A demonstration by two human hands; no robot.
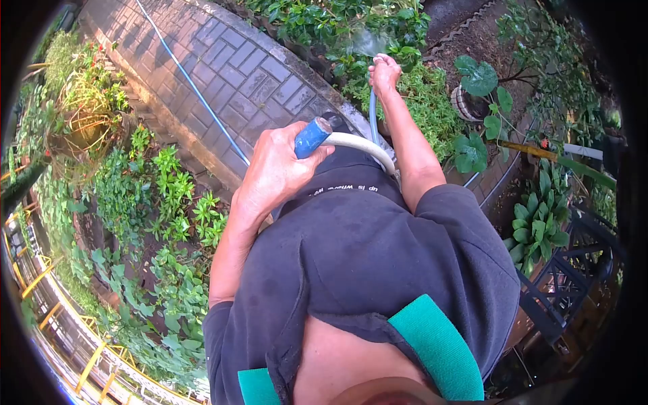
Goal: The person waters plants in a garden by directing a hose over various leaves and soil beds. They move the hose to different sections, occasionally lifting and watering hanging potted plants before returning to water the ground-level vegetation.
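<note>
My left hand (280, 162) is closed on a thick blue grip (312, 138), its thumb pressed along the lower side. From that grip a curved white tube (361, 143) bends across in front of my waist, its lower part hidden. Farther forward, my right hand (385, 73) is wrapped around the end of a blue hose (372, 116), which hangs down below the fist. A fine water spray (366, 44) comes from the hose end onto leafy green plants (324, 27) beyond it.
A wet brick path (229, 61) runs diagonally on the left, with a length of blue hose (182, 64) lying along it. Leafy beds (169, 196) border it. To the right are a plant pot (466, 104), a bamboo pole (530, 150) and a dark metal frame (560, 290).
</note>
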